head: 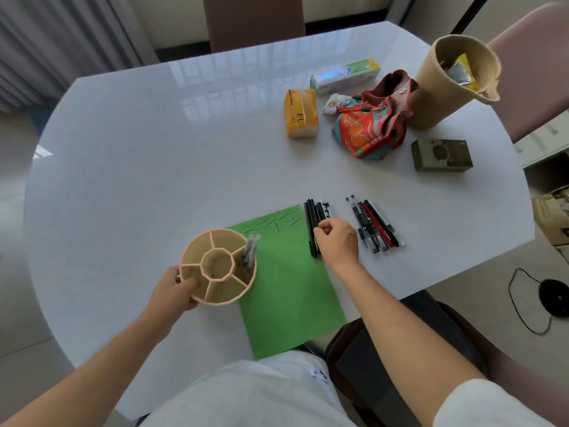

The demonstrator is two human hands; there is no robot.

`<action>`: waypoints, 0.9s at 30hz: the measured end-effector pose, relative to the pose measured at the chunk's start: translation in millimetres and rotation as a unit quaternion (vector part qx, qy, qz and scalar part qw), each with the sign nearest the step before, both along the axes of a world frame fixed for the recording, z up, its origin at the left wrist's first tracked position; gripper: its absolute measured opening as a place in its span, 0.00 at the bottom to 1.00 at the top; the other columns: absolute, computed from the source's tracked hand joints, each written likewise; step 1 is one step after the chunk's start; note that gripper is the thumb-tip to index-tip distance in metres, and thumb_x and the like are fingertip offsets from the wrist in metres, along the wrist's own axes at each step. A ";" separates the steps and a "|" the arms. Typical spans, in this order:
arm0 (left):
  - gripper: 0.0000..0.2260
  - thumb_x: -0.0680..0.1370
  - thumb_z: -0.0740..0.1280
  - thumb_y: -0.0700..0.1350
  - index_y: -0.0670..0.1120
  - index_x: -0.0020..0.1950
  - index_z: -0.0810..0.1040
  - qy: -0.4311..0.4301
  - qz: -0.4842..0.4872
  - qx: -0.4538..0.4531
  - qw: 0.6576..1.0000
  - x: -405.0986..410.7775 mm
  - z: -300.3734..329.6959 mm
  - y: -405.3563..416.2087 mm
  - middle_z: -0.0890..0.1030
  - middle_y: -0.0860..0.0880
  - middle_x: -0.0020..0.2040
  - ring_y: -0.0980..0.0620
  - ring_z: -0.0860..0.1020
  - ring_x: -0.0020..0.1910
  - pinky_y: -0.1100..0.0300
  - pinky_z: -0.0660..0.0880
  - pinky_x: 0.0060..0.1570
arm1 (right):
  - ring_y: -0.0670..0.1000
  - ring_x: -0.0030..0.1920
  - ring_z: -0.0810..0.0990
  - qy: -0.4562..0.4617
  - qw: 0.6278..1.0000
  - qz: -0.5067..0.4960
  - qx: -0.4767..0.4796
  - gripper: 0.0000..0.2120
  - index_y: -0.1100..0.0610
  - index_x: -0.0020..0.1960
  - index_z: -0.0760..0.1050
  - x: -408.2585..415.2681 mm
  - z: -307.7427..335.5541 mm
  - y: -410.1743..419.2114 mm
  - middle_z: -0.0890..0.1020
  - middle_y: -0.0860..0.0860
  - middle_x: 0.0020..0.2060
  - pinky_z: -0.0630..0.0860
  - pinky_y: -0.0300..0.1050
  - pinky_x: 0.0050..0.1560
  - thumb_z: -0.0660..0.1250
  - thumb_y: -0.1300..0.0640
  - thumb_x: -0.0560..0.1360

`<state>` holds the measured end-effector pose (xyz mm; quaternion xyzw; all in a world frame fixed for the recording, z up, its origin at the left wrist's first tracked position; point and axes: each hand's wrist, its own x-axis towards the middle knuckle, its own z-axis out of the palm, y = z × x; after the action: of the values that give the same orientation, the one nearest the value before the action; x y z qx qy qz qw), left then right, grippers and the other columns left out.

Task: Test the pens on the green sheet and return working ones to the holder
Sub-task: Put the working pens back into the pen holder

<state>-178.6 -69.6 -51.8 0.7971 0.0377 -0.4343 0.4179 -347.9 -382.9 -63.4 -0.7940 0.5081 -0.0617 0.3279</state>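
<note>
A beige pen holder (217, 266) with several compartments is tilted toward me, and my left hand (175, 288) grips its rim at the lower left. A few grey pens (251, 251) stand in one right-hand compartment. The green sheet (286, 291) lies beneath and to the right of the holder, with black scribbles at its far end. Just right of the sheet lies a group of black pens (315, 217). My right hand (337, 241) rests over that group, fingers curled on the pens. A second group of black, white and red pens (374, 224) lies further right.
On the white table (154, 149), at the far right, sit an orange tissue pack (301, 114), a toothpaste box (345, 76), a colourful pouch (372, 124), a woven basket (452, 78) and a dark green box (441, 155). Chairs stand around.
</note>
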 end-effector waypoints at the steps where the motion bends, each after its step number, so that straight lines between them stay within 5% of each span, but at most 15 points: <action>1: 0.12 0.76 0.66 0.39 0.44 0.59 0.76 0.001 0.001 0.002 1.000 0.2 -0.3 -0.1 0.83 0.41 0.51 0.43 0.83 0.48 0.48 0.83 0.47 | 0.53 0.47 0.81 0.022 1.000 0.016 -0.009 0.07 0.56 0.51 0.83 2.6 -1.8 -2.5 0.85 0.52 0.46 0.79 0.46 0.51 0.69 0.55 0.77; 7: 0.12 0.76 0.65 0.39 0.44 0.59 0.76 0.008 -0.010 0.002 1.000 1.6 0.2 -0.1 0.82 0.40 0.52 0.41 0.83 0.49 0.45 0.83 0.50 | 0.53 0.46 0.81 0.139 0.987 0.063 -0.046 0.12 0.59 0.57 0.78 13.8 -3.9 -5.7 0.82 0.54 0.50 0.81 0.49 0.45 0.66 0.51 0.79; 13: 0.13 0.76 0.65 0.39 0.44 0.60 0.76 0.010 -0.008 0.005 1.000 0.9 0.7 -1.4 0.82 0.40 0.52 0.42 0.83 0.49 0.44 0.82 0.51 | 0.53 0.35 0.79 0.237 0.965 0.096 -0.051 0.11 0.58 0.44 0.78 22.5 5.9 -6.7 0.81 0.52 0.38 0.77 0.43 0.33 0.65 0.50 0.74; 22: 0.12 0.75 0.66 0.40 0.45 0.59 0.76 0.012 -0.013 0.012 1.000 1.6 0.1 0.0 0.82 0.41 0.52 0.42 0.83 0.49 0.45 0.82 0.50 | 0.58 0.42 0.77 0.074 0.996 -0.034 0.023 0.10 0.58 0.45 0.75 -3.0 6.4 -32.4 0.82 0.57 0.43 0.69 0.47 0.40 0.59 0.54 0.76; 27: 0.12 0.75 0.66 0.39 0.44 0.59 0.77 0.012 -0.011 0.013 1.000 1.1 0.8 -0.1 0.82 0.39 0.52 0.41 0.83 0.49 0.44 0.82 0.51 | 0.60 0.46 0.79 0.121 0.993 0.008 -0.008 0.11 0.61 0.52 0.77 -14.2 1.7 -46.9 0.83 0.59 0.46 0.72 0.47 0.42 0.61 0.53 0.80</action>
<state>-177.5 -69.8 -51.0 0.7977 0.0398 -0.4478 0.4020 -362.1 -429.8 -61.7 -0.8020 0.5376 0.0337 0.2582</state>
